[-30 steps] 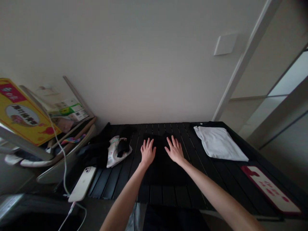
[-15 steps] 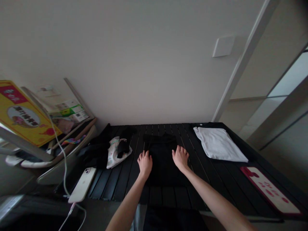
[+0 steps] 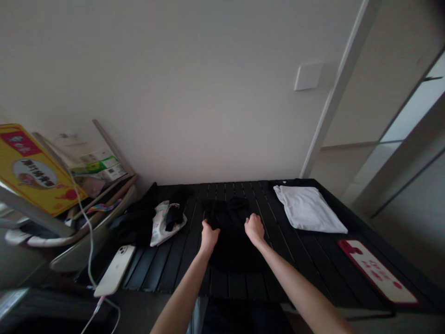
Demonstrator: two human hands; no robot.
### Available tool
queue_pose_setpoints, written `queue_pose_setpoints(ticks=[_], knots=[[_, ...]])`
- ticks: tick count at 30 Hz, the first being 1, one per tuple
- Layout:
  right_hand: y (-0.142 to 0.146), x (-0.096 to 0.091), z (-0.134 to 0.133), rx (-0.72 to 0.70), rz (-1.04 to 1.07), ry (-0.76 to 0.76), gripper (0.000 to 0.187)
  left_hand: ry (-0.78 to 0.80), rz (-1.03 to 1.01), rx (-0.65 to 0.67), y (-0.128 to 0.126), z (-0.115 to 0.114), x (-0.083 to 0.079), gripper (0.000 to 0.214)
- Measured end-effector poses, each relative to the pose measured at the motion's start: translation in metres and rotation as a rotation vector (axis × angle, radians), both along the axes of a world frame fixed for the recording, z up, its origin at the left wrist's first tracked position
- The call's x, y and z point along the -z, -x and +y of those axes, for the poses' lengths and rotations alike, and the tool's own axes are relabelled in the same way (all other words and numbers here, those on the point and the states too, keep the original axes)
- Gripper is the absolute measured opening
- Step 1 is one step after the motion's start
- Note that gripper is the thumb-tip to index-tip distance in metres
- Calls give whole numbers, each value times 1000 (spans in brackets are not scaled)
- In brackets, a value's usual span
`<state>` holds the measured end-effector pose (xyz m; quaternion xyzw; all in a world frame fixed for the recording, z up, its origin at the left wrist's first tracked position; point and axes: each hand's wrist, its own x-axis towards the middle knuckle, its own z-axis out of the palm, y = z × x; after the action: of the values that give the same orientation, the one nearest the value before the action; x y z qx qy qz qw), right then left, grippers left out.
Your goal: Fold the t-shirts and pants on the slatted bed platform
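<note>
Head: left hand and right hand curl gripping black cloth

The fabric is black, the slatted table black, the phone white.

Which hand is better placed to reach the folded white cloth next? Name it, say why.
Right hand, probably: it is nearer the folded white cloth, whereas the left hand is at the opposite edge of the black fabric. Both appear to grip that fabric, so either must let go first.
</note>
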<state>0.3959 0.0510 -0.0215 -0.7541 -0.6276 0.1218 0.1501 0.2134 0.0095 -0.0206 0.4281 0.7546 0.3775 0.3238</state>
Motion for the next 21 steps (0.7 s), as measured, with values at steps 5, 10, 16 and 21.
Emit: queue_pose_setpoints(ticks=[5,10,16,21], knots=[[-13,-28,-1,-84,-62,-143,29,-66,-57,60,-39,4,-17,74],[-62,-60,12,-112,-162,-258,28,-229,-385,294,-92,17,-36,79],[-154,-114,43,2,-263,-378,39,-370,-642,544,-155,49,-70,87],[-217,-139,72,235,-343,-572,42,-334,-534,839,-193,74,-90,93]])
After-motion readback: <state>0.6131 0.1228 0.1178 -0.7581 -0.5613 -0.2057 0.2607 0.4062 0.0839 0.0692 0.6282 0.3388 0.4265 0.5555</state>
